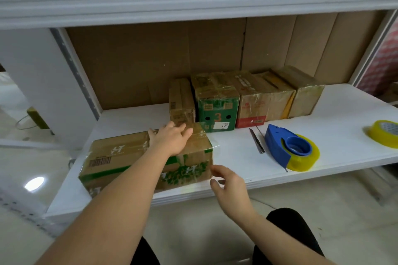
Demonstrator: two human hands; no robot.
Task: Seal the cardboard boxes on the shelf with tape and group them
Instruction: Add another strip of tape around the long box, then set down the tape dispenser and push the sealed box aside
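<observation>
Right hand (pixel 229 187): grip released, beside the front box.
Left hand (pixel 172 139): grip released, flat on taped green-printed box (pixel 120 157).
Contents: hidden, all boxes closed.

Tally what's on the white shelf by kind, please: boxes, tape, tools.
Cardboard boxes: 6, namely the large green-printed box under the left hand, plus a back row of five starting at the green "3" box.
Yellow tape rolls: 2, one in the blue dispenser, one loose roll.
Knife: 1.
Total: 9.
</observation>
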